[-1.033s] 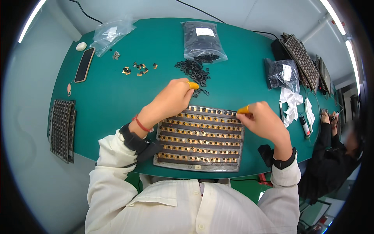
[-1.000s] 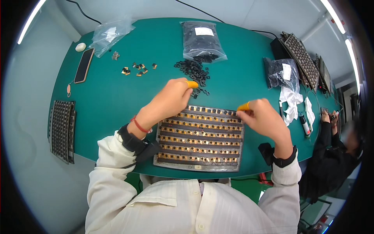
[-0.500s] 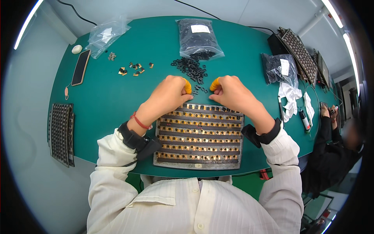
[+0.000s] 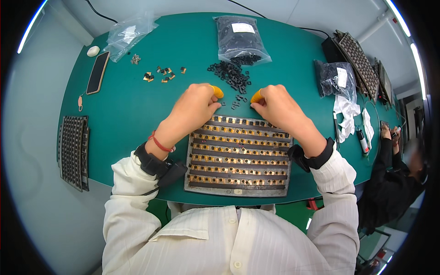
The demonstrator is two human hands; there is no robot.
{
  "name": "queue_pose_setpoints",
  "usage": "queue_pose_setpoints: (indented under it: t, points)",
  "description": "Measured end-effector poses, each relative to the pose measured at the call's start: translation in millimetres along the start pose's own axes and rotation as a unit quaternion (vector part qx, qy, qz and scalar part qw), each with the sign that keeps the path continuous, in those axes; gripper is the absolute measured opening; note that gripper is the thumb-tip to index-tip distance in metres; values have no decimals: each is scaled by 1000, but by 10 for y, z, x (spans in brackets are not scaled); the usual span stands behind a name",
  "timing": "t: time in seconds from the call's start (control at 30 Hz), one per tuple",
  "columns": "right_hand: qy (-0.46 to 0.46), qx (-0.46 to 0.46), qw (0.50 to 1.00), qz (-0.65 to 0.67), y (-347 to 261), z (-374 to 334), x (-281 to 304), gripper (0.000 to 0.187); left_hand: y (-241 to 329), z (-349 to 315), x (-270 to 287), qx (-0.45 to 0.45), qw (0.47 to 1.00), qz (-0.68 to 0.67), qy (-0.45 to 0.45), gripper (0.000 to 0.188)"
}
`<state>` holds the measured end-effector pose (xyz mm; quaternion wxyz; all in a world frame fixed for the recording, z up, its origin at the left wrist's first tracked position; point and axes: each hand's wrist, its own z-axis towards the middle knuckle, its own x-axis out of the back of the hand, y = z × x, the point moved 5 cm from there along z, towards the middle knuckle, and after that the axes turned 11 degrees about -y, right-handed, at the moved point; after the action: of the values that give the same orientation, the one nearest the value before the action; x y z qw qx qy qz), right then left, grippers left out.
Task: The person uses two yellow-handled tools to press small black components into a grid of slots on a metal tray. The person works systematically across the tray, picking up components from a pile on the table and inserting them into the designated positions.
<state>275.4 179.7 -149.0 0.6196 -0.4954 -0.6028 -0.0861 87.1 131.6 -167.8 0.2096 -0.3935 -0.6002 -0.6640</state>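
Head view: loose, square black plastic pieces trail far to near between the left hand and right hand, one stray beside the left. Both pinch narrowly; whether holding anything, I cannot tell. Nearer, a grey-rimmed rectangular tray stretches left-right.

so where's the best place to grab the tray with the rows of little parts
Take the tray by its left and right edges, left hand and right hand coming in from either side, keeping it level. It is a wide, flat rectangle, and rows of small black-and-gold parts cover most of its top, so fingers pressing there could shift them.
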Motion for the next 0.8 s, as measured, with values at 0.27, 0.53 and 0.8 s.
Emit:
queue_pose_setpoints:
  t: [0.27,0.53,0.8]
  points:
    - [-7,-34,998,43,162,-52,80,20,114,66,-40,0,999,44,-10,19]
    - [14,-21,999,33,71,24,-90,21,124,32,3,-33,999,41,6,16]
    - [15,-58,996,63,12,-13,-68,17,-59,-518,362,-15,999,-8,-41,16]
